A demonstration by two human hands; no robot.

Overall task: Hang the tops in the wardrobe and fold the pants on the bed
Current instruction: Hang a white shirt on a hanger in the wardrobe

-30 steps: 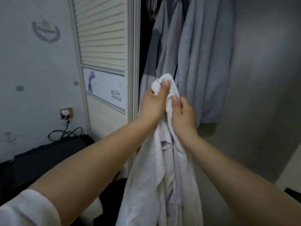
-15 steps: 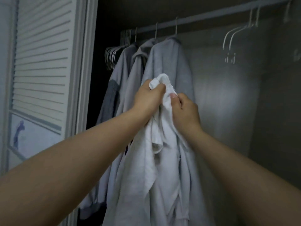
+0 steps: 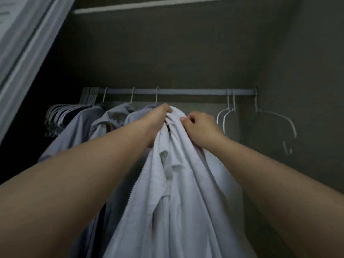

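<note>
Left hand: clenched on the bunched top of the white zip-up top, at 12 o'clock of the garment.
Right hand: fingers curled, pinching the same fabric at about 1 o'clock.
White zip-up top: held up just below the wardrobe rail, draping down toward 6 o'clock (zipper edge visible).
Hung tops: at 9 o'clock of the hands, on hangers.
Empty hangers: on the rail at 3 o'clock.

Louvred door at upper left, only partly in view and blurred. A pale shelf edge runs across the top, seemingly above the dark back wall.
</note>
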